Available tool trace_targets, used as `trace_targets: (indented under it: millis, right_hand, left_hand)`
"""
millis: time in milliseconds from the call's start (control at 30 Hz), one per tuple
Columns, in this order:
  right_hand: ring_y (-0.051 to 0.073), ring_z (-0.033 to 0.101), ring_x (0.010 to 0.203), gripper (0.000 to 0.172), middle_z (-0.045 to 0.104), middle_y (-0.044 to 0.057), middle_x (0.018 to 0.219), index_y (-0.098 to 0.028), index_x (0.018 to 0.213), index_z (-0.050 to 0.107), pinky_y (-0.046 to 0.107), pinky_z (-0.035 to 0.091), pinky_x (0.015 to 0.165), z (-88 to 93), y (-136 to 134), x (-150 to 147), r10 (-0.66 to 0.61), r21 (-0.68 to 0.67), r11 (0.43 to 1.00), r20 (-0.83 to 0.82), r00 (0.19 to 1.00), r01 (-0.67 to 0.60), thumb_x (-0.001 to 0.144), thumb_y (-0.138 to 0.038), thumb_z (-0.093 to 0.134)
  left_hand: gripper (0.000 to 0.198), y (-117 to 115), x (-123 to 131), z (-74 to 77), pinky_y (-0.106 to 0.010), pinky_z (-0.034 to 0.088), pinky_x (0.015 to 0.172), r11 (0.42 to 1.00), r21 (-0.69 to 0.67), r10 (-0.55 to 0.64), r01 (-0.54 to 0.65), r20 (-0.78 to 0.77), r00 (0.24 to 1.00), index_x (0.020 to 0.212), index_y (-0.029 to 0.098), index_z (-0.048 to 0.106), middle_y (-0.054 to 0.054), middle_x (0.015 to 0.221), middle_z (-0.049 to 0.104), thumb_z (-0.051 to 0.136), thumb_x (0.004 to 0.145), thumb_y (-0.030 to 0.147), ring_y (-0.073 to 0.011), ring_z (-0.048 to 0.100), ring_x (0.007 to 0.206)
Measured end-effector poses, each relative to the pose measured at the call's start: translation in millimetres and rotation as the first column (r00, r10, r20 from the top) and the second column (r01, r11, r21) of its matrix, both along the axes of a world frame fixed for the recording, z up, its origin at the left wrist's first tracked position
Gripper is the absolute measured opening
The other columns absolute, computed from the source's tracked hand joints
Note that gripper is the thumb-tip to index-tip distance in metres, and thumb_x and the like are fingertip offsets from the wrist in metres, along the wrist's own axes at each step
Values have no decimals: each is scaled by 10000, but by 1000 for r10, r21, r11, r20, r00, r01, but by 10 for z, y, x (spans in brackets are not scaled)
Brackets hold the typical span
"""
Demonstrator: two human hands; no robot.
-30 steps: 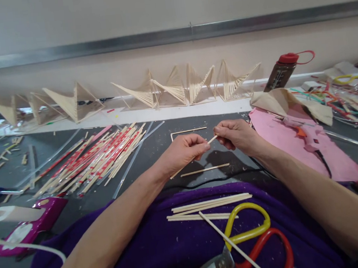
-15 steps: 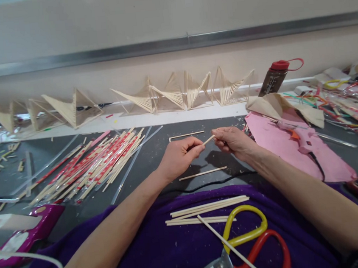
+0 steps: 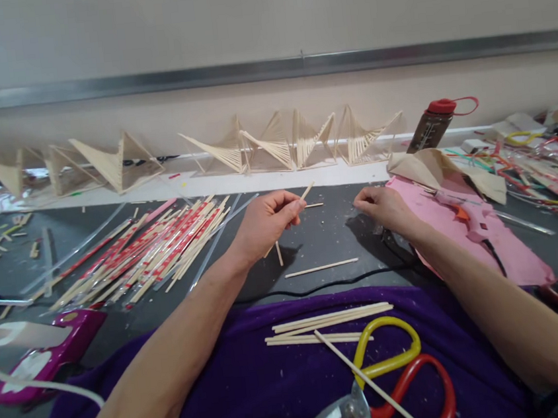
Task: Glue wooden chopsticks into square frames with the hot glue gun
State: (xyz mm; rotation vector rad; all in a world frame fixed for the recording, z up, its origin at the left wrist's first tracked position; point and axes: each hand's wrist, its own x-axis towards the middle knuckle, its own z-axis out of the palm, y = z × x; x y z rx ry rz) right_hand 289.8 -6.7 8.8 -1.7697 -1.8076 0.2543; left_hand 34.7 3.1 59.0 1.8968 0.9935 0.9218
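My left hand (image 3: 273, 219) pinches a thin wooden stick (image 3: 308, 190), whose far end slants up past my fingertips. Below that hand a short stick (image 3: 279, 254) shows, and I cannot tell whether it joins the held one. Another stick (image 3: 314, 205) pokes out behind my fingers, partly hidden. To the right, my right hand (image 3: 383, 206) hovers apart from the stick, fingers curled together; whatever they hold, if anything, is hidden. A single stick (image 3: 322, 267) lies on the dark table between my forearms. Several cut sticks (image 3: 330, 320) rest on the purple cloth (image 3: 217, 382) over my lap.
Large scissors (image 3: 390, 370) lie on the cloth. Wrapped sticks (image 3: 148, 249) are heaped at left, near a magenta device (image 3: 50, 359). At right, a pink glue gun (image 3: 474, 223) sits on a pink sheet (image 3: 508, 258). Stick models (image 3: 267, 147) and a bottle (image 3: 430, 126) stand behind.
My right hand has let go of the stick's end and moved right. My left hand keeps the stick, now tilted up, and has shifted slightly left.
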Motion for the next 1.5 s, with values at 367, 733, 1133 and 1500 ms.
trace_targets:
  millis: [367, 733, 1133, 1500]
  right_hand:
    - [212, 631, 823, 284, 671, 101, 935, -186, 944, 685, 265, 433, 681, -49, 216, -687, 282, -229, 956, 558, 781, -182, 849, -230, 421]
    - [237, 630, 859, 303, 653, 144, 982, -135, 1054, 593, 296, 456, 704, 80, 257, -466, 134, -201, 980, 630, 765, -6, 890, -281, 383]
    - [221, 583, 940, 336, 605, 126, 1134, -165, 1091, 613, 288, 407, 725, 348, 293, 422, -230, 19, 963, 587, 777, 270, 833, -184, 399]
    - [201, 595, 777, 298, 680, 105, 899, -167, 909, 698, 263, 382, 615, 475, -54, 860, -370, 72, 915, 542, 754, 397, 778, -261, 448]
  left_hand:
    - [258, -34, -28, 35, -217, 378, 556, 996, 74, -43, 47, -44, 998, 826, 159, 647, 2, 610, 589, 522, 809, 384, -95, 503, 566]
    - [266, -48, -18, 38, -218, 406, 575, 997, 47, -59, 61, -56, 997, 831, 160, 645, -1, 630, 603, 536, 801, 402, -96, 519, 577]
    - [315, -35, 10, -39, -222, 390, 552, 994, 46, -89, 95, -124, 988, 837, 166, 643, -10, 627, 598, 515, 798, 451, -101, 507, 568]
    - [304, -35, 17, -45, -214, 405, 546, 996, 24, -84, 88, -122, 989, 821, 173, 650, -9, 620, 604, 529, 780, 449, -102, 515, 558]
